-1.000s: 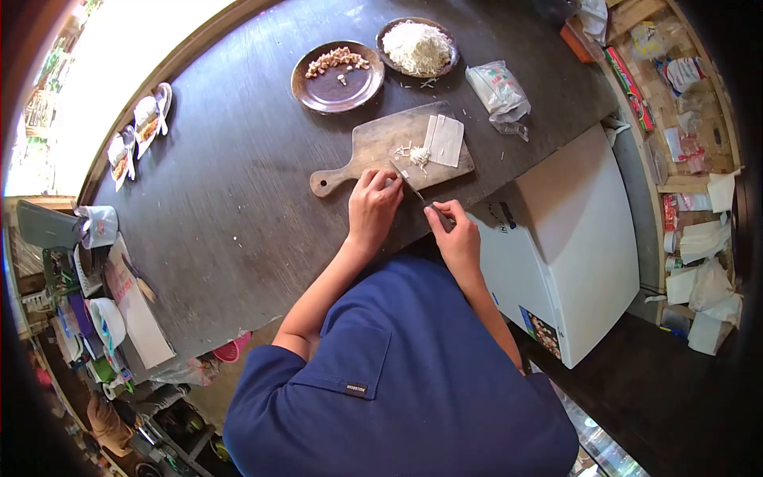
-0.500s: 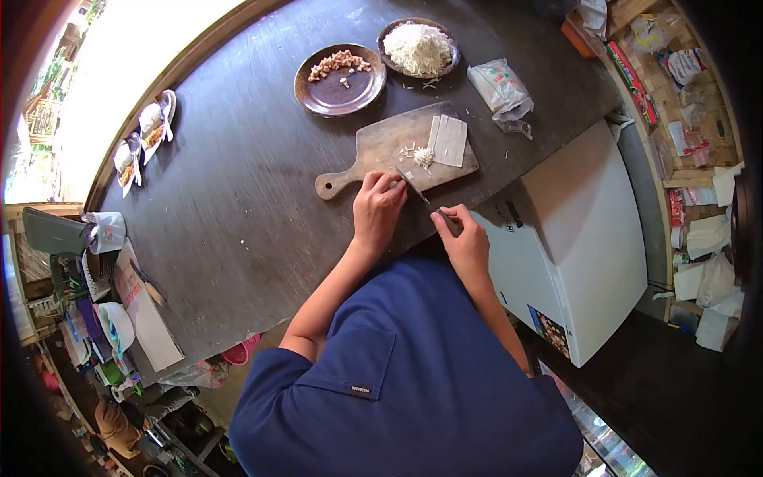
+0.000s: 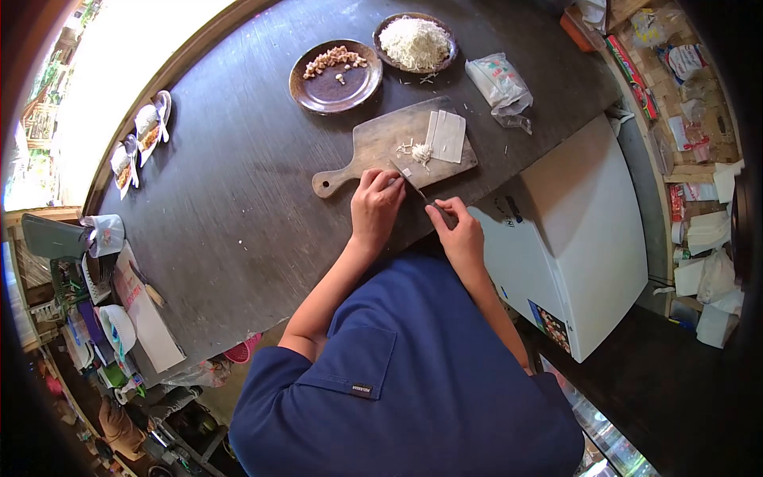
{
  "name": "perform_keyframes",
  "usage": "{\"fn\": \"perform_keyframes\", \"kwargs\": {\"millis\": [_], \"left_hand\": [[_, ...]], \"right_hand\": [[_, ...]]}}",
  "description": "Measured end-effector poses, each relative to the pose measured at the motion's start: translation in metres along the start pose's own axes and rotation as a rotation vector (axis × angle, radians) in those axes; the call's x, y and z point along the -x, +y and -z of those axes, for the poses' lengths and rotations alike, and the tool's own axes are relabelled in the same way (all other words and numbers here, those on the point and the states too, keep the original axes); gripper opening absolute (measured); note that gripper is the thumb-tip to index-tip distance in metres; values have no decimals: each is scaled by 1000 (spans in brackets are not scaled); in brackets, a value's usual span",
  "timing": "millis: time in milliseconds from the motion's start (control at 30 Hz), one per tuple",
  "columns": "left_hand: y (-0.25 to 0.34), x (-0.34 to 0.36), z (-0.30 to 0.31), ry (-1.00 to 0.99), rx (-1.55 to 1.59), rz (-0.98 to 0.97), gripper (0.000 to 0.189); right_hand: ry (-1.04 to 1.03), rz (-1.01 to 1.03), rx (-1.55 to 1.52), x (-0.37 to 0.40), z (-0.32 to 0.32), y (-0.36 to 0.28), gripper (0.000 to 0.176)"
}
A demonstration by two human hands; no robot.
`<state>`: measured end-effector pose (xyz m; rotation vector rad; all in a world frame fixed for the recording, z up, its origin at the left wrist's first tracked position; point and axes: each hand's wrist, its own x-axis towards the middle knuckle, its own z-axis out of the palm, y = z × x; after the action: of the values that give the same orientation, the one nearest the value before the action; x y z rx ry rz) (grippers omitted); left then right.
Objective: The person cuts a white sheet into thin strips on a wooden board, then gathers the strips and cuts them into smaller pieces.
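My right hand (image 3: 458, 226) is closed around the handle of a knife (image 3: 420, 192), whose blade points up and left over the near edge of a wooden cutting board (image 3: 379, 148). Fingers curled, my left hand (image 3: 377, 208) rests at that same edge, its fingertips close against the blade; what they pinch is hidden. A small white piece (image 3: 407, 172) lies by the blade. Farther up the board are a little heap of thin white strips (image 3: 421, 151) and some flat white slabs (image 3: 448, 137).
Beyond the board stand a brown plate with chopped brownish pieces (image 3: 335, 89) and a plate heaped with white shreds (image 3: 415, 44). A plastic-wrapped packet (image 3: 499, 83) lies to the right. Two small food dishes (image 3: 148, 127) sit far left. A white appliance (image 3: 588, 238) adjoins the table's right edge.
The view has shifted slightly. My two hands and the knife keep nearly the same place at the board, with only a slight movement of the blade.
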<state>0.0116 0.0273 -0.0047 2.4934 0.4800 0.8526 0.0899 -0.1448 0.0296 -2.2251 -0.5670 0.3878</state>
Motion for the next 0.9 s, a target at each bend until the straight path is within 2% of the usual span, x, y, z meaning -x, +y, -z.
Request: {"fn": "perform_keyframes", "kwargs": {"millis": [167, 367, 467, 633, 900], "left_hand": [[-1, -1, 0, 7, 1, 3, 18], [1, 1, -1, 11, 30, 31, 18], [0, 2, -1, 25, 18, 15, 18], [1, 0, 1, 16, 15, 19, 17], [1, 1, 1, 30, 49, 37, 18]], "right_hand": [[-14, 5, -4, -2, 4, -10, 32], [7, 43, -37, 1, 0, 8, 34], [-30, -18, -98, -1, 3, -1, 35], [3, 11, -5, 7, 8, -7, 34], [-7, 33, -18, 4, 6, -4, 34]]}}
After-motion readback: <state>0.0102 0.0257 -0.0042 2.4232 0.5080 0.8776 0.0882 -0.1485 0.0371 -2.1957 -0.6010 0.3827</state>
